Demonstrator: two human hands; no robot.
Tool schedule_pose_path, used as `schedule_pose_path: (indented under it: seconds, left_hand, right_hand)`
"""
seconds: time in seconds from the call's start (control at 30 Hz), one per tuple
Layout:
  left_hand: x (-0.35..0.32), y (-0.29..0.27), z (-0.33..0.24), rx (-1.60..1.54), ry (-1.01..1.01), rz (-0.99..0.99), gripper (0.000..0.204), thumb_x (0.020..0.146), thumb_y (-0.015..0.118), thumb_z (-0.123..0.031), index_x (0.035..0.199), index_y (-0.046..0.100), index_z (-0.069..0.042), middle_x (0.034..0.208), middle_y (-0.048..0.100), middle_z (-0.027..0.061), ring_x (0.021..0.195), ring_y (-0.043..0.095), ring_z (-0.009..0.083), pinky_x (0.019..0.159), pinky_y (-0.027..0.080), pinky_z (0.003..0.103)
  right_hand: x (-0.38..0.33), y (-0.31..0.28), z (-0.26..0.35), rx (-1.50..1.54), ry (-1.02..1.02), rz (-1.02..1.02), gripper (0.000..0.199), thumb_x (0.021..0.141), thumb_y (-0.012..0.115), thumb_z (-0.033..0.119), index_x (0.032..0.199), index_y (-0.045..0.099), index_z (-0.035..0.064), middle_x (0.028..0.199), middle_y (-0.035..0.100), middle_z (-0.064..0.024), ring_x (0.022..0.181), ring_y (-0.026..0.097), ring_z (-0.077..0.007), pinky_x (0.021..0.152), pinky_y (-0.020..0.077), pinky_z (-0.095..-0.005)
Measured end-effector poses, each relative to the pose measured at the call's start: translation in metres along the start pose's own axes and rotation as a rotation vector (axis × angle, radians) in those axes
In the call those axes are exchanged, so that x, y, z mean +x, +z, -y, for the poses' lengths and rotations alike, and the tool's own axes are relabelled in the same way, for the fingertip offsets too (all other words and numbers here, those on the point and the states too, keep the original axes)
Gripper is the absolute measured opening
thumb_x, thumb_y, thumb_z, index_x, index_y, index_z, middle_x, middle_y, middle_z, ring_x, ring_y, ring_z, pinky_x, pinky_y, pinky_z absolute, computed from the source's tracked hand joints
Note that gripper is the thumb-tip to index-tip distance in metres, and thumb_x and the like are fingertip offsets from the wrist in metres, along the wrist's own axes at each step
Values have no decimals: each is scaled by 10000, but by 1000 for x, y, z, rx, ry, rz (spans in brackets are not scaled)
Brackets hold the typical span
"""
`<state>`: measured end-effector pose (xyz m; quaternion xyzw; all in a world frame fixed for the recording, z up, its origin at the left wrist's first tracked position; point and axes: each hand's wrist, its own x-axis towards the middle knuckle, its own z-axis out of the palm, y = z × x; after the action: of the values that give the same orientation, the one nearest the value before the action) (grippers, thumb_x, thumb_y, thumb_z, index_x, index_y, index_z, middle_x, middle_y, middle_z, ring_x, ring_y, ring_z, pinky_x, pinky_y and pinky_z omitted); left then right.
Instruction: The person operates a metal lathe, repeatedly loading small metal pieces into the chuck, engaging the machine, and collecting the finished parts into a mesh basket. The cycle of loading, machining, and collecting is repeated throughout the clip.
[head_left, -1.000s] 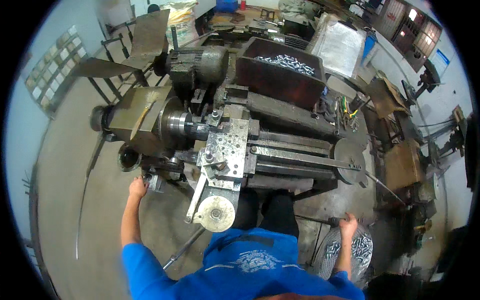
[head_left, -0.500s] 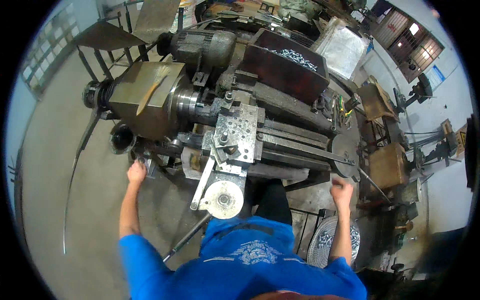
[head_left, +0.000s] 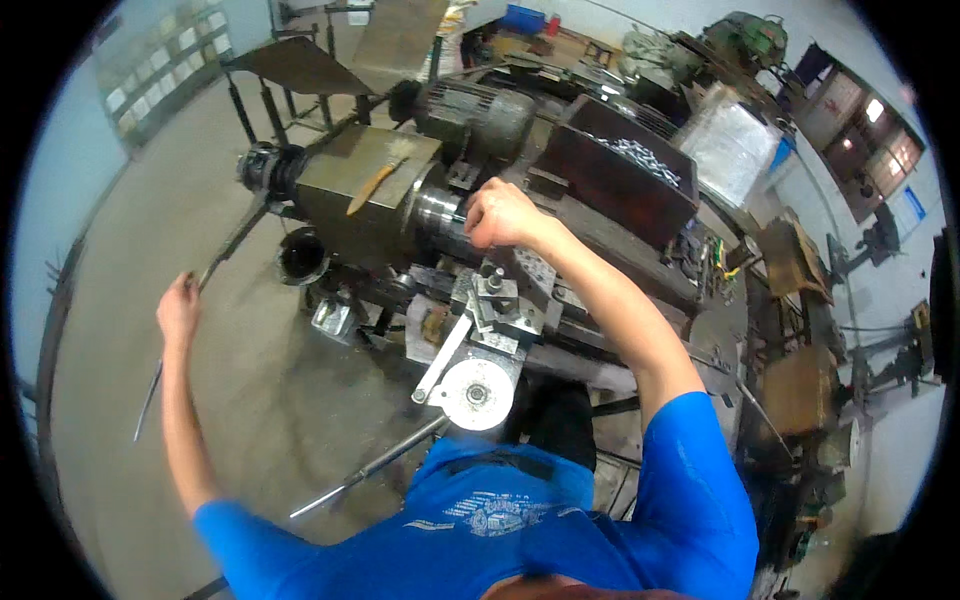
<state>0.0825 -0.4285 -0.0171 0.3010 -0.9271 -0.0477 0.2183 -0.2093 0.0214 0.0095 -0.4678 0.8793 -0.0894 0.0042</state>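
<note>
My left hand [head_left: 180, 310] is closed around a long metal lever [head_left: 226, 246] that slants down from the left end of the lathe's headstock [head_left: 350, 225]. My right hand [head_left: 500, 213] reaches across the machine, fingers pinched together at the shiny round chuck [head_left: 438, 212]. Whatever those fingers hold is hidden. Below that hand sits the tool post [head_left: 494, 290] on the cross slide, with a flat handle [head_left: 445, 358] and a pale round handwheel [head_left: 478, 394] nearer to me. A wooden-handled brush [head_left: 375, 188] lies on top of the headstock.
Behind the bed stands a dark box [head_left: 615, 195] of small metal parts, beside a motor [head_left: 475, 122]. Hand tools [head_left: 720, 258] lie at the bed's right end. A metal bar [head_left: 370, 468] juts out toward my left. More machinery [head_left: 800, 380] lines the right wall.
My left hand has moved left and up from beside the headstock's underside onto the lever. The right hand has swung from the lower right up to the chuck. The view has shifted left.
</note>
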Motion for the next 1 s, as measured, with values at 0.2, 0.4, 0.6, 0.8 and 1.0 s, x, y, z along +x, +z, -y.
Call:
schedule_pose_path:
  seconds: [0.2,0.4,0.6,0.8,1.0]
  left_hand:
    - [-80,13,133,115,-413,37,633,892,312,-585,1031,633,-58,967,634,185,954,579,354,826,434,441]
    - [-136,-14,47,134,-577,184,638,856,373,-619,941,647,-49,886,643,177,839,606,359,754,448,453]
    - [-175,-14,-45,210,-490,91,433,796,552,-462,802,624,-35,784,632,199,806,613,379,701,463,474]
    - [-165,-19,-36,124,-432,172,308,766,616,-313,807,610,-8,788,623,196,760,602,389,680,471,464]
    - [-116,-46,-164,-478,188,-3,345,798,626,-142,1109,571,-2,973,628,170,900,608,274,773,481,367]
  right_hand:
    - [26,-8,17,74,152,213,291,587,616,300,832,736,198,871,684,-64,895,625,-241,806,470,-329]
    - [38,3,3,138,135,248,354,598,627,354,905,719,202,904,682,-65,875,639,-232,771,493,-327]
    - [29,-8,10,70,172,221,403,577,648,374,865,708,98,883,669,-137,856,639,-277,783,492,-336]
    - [0,-7,-8,436,-207,-78,365,549,620,224,887,726,134,958,669,-111,944,585,-268,819,477,-339]
    - [-80,-23,14,733,-470,-244,434,503,652,222,914,732,110,1063,661,-38,988,445,-193,927,365,-334]
